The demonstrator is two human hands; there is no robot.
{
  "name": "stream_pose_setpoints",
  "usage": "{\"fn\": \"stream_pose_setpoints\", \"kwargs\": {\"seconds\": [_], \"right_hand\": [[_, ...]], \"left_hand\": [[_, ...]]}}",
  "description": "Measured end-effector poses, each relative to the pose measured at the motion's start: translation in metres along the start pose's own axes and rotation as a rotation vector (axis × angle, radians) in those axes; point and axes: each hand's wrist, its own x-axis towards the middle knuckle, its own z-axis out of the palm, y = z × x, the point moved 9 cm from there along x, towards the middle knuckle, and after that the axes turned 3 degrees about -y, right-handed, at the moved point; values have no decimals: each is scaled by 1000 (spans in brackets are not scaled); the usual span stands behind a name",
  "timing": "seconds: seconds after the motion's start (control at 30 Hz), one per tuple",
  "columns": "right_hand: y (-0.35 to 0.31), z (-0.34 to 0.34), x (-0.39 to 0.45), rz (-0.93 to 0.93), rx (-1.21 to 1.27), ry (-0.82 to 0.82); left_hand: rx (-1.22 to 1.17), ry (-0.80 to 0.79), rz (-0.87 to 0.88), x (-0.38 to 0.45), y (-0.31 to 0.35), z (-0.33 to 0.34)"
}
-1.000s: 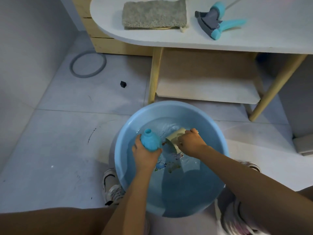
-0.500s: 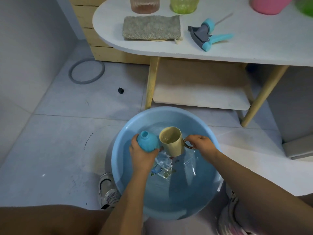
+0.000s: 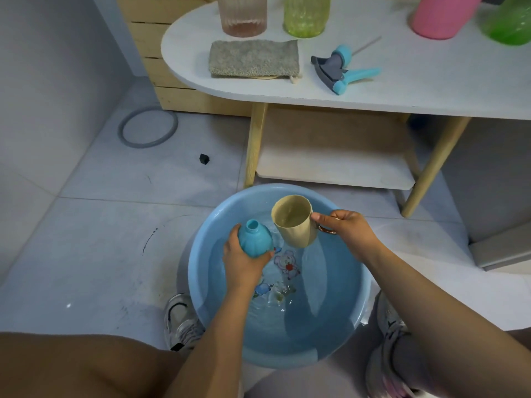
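Note:
A light blue basin (image 3: pixel 201 271) with water in it stands on the floor between my feet. My left hand (image 3: pixel 244 262) grips a small blue bottle (image 3: pixel 254 238) with an open neck, held over the basin's left half. My right hand (image 3: pixel 346 232) holds a beige mug (image 3: pixel 294 222) by its copper-coloured handle (image 3: pixel 326 229). The mug hangs above the water, tilted with its mouth towards me, just right of the bottle. Cartoon pictures show through the water on the basin's bottom.
A white oval table (image 3: pixel 416 90) on wooden legs stands just behind the basin, with a low shelf (image 3: pixel 330 173) under it. On top lie a grey cloth (image 3: pixel 254 58), a blue-grey spray head (image 3: pixel 340 68) and several coloured containers. A grey ring (image 3: pixel 148 127) lies on the tiled floor.
My right hand has lifted the beige mug out of the water and raised it above the basin. My left hand has kept hold of the blue bottle, nearly in place.

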Motion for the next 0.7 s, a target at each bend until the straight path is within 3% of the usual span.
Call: {"fn": "stream_pose_setpoints", "kwargs": {"seconds": [0.7], "right_hand": [[-77, 3, -10, -230, -338, 38]], "left_hand": [[64, -79, 60, 2, 14, 17]]}}
